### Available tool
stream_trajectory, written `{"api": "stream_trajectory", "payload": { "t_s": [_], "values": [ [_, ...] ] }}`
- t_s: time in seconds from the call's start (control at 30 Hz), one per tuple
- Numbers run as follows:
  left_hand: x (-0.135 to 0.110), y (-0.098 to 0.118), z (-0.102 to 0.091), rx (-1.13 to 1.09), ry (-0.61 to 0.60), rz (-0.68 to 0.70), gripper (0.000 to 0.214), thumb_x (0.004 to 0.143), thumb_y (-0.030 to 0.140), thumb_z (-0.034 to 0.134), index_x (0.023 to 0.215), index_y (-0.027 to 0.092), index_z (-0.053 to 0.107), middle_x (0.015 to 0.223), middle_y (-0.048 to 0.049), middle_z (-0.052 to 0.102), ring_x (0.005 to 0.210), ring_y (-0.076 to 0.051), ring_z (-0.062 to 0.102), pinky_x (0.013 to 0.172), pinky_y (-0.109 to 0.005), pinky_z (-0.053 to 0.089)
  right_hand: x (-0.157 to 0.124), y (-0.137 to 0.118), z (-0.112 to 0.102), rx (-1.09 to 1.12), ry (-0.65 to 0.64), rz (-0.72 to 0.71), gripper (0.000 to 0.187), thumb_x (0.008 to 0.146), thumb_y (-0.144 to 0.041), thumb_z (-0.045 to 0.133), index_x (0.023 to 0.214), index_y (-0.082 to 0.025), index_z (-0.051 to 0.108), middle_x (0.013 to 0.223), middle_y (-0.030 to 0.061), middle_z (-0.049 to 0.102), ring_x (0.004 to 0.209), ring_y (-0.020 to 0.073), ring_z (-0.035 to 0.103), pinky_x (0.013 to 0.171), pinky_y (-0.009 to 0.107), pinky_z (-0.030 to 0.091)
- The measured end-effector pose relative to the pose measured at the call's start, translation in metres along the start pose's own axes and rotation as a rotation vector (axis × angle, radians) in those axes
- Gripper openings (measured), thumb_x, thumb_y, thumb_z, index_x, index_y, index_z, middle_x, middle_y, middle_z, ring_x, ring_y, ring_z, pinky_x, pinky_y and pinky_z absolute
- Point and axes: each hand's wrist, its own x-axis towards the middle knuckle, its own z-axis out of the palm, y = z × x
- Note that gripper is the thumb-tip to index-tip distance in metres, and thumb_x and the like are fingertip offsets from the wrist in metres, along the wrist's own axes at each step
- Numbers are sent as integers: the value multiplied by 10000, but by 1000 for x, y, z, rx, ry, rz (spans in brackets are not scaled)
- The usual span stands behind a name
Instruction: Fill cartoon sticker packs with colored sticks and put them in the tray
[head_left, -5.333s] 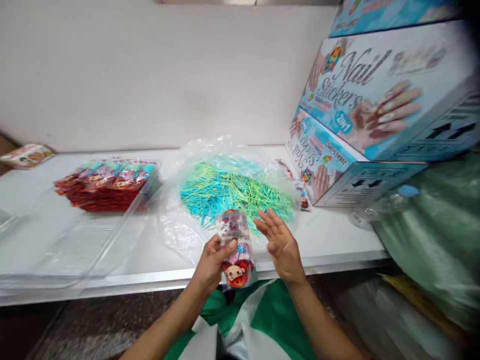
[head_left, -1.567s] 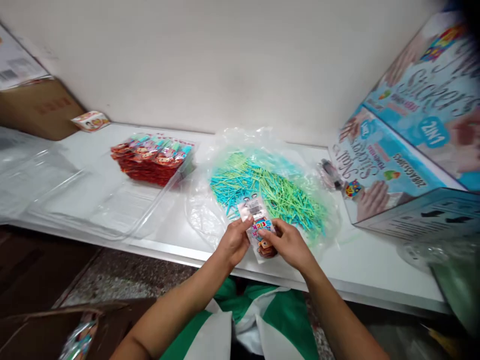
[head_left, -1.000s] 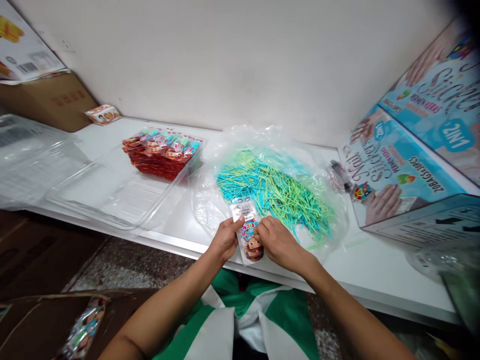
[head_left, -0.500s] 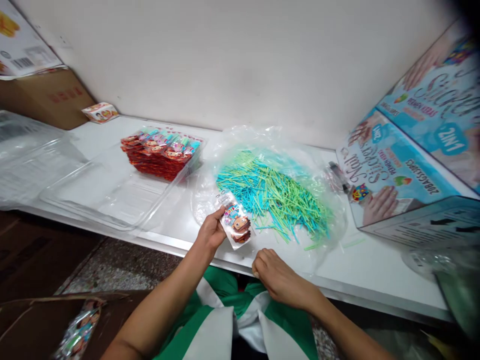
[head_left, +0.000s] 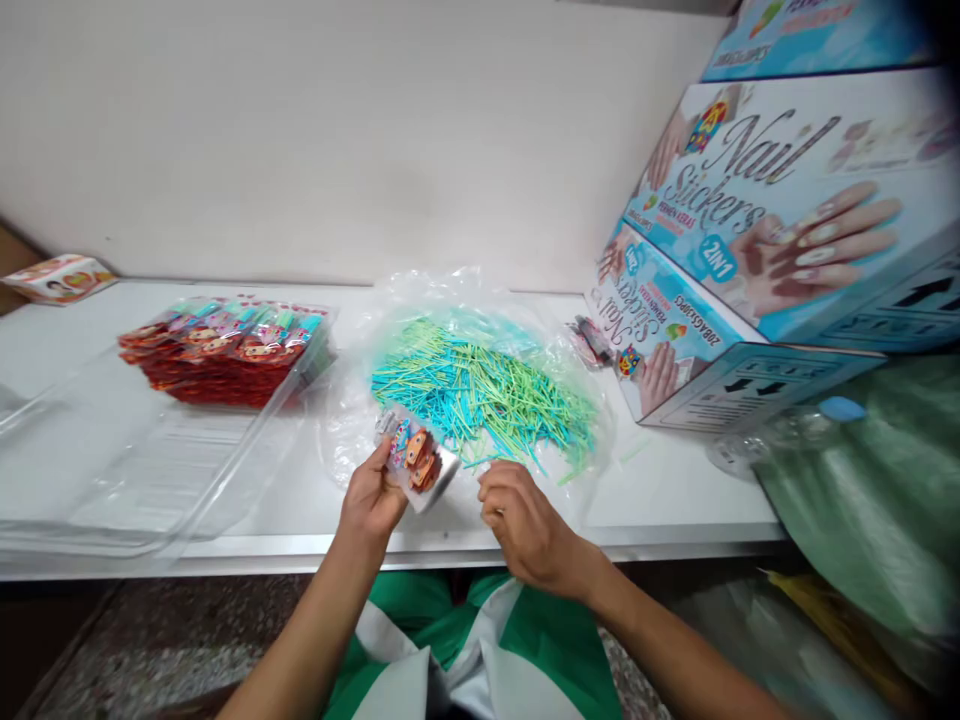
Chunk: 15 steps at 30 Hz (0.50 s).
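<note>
While the left hand (head_left: 371,498) pinches its near-left edge between thumb and fingers, the small printed packet (head_left: 418,460) hangs just above the near edge of the counter (head_left: 690,490), its long axis running from about 10 to 4 o'clock. The right hand (head_left: 525,520) sits at 4 o'clock of the packet, close but apart. Its grip is curled inward, and whether it pinches anything cannot be told. At 1 o'clock, just beyond, blue and green sticks (head_left: 487,392) lie heaped on a clear bag (head_left: 352,440). Red packets (head_left: 225,350) fill a clear tray (head_left: 150,480) at 10 o'clock, and nail-sticker boxes (head_left: 750,230) stand at 2 o'clock.
</note>
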Motion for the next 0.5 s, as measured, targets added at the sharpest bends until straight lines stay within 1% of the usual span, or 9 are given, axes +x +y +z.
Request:
{"api": "stream_trajectory", "payload": {
  "t_s": [0.07,0.1,0.17,0.2,0.3,0.37,0.4,0.43,0.5],
  "values": [
    [4,-7,4,-83,27,93,278,929,170,326,1048,126,573,823,-71,702,748,-168,674,757,-342,541,5,-17,7,198,152,38,186,836,-69,385,977,-191,390,973,90,496,984,200,485,847,406,416],
    [6,-9,6,-110,43,149,274,926,148,328,1038,131,577,830,-60,702,761,-150,672,767,-307,537,6,-22,8,286,176,72,176,850,-85,376,984,-199,388,953,81,508,956,187,508,822,380,437],
    [11,-8,5,-70,69,209,248,909,111,360,973,127,598,809,-47,700,746,-127,667,751,-247,532,3,-19,3,394,181,201,114,885,-134,351,951,-210,404,890,55,534,866,158,549,763,329,463],
    [15,-3,2,5,80,202,222,896,107,390,933,119,608,786,-49,697,718,-130,665,725,-241,535,-3,-9,-4,379,227,313,99,901,-165,336,911,-212,423,870,48,545,841,152,559,758,322,463],
    [31,23,-12,336,118,118,128,843,120,495,844,85,618,710,-74,682,605,-164,650,616,-277,543,-44,50,-45,120,473,756,97,883,-284,416,875,-202,468,813,42,589,797,165,589,763,335,459],
    [45,45,-27,486,167,127,84,809,104,538,824,71,613,686,-77,672,559,-163,636,564,-275,533,-85,102,-76,-18,641,961,207,816,-350,499,938,-186,467,767,36,608,713,172,617,699,331,478],
    [53,55,-35,545,208,134,64,791,99,559,818,68,608,676,-74,668,542,-162,630,541,-273,527,-106,126,-90,-91,688,1039,275,783,-360,522,976,-172,467,744,36,618,670,172,624,662,322,481],
    [60,64,-43,596,255,144,48,776,95,575,806,68,601,662,-68,662,526,-160,622,523,-274,522,-126,147,-102,-181,659,1096,304,759,-363,528,976,-155,483,705,35,625,634,171,623,630,310,478],
    [70,78,-57,677,342,162,15,764,81,580,773,69,584,621,-52,648,499,-152,606,499,-270,512,-158,177,-117,-324,567,1146,266,720,-364,525,857,-137,546,609,38,619,563,170,599,574,296,461]
  ]
}}
